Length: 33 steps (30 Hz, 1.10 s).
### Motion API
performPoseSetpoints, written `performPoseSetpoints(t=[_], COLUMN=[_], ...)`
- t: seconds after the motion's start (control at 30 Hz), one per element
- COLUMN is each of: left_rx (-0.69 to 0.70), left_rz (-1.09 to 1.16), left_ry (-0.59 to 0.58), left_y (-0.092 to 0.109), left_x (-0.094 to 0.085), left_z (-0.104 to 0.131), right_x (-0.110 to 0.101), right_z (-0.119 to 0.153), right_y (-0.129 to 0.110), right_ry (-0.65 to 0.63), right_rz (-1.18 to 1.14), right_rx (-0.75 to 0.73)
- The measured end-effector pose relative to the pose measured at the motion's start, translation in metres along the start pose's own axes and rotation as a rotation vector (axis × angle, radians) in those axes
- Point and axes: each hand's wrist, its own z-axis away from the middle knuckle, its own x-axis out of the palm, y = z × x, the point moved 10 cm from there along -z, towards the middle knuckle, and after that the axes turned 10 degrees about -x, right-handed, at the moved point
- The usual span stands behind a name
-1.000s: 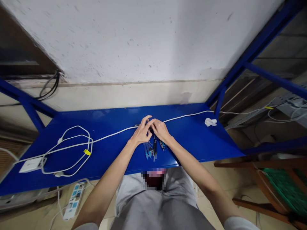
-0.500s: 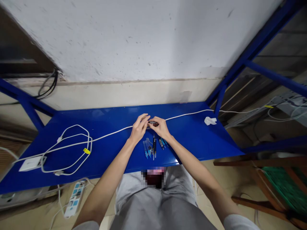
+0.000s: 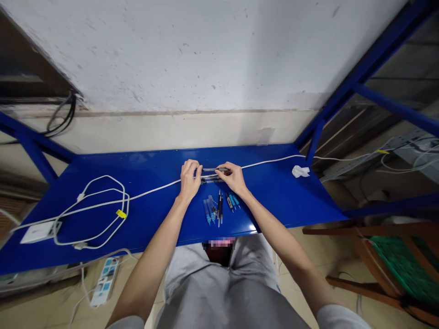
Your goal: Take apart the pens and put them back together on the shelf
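Observation:
My left hand (image 3: 190, 178) and my right hand (image 3: 234, 178) are closed on the two ends of a slim dark pen (image 3: 210, 170), held level above the blue table (image 3: 295, 196). Just below it, more dark pens (image 3: 210, 180) lie crosswise between the hands, partly hidden by the fingers. Nearer my body are clear tubes with blue ends (image 3: 207, 212), thin black pen-like sticks (image 3: 220, 208) and small blue pointed pieces (image 3: 235, 200). Whether the held pen is one piece or two parts, I cannot tell.
A white cable (image 3: 274, 161) crosses the table behind the hands. Its loops (image 3: 125, 196), with a yellow tag, lie at left beside a white box (image 3: 36, 232). Crumpled tissue (image 3: 301, 171) lies at right. Blue frame posts (image 3: 313, 144) and a wall bound the table.
My hands have drawn apart, the left one moving leftward and the right one slightly rightward. The dark pen now shows stretched between them, with other pens below.

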Motion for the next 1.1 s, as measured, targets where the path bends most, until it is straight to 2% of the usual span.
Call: performPoseSetpoints(t=[0.5,0.83,1.1], left_rx=[0.077,0.088,0.074], left_rz=[-0.057,0.007,-0.007], left_ry=[-0.189,-0.219,-0.261], left_y=[0.015,0.016,0.015], left_x=[0.017,0.021,0.026], left_z=[0.009,0.01,0.011], right_x=[0.001,0.002,0.002], right_z=[0.008,0.007,0.006], right_y=[0.005,0.005,0.014], right_ry=[-0.022,-0.033,-0.02], right_rz=[-0.058,-0.042,-0.071], right_rx=[-0.003,-0.009,0.042])
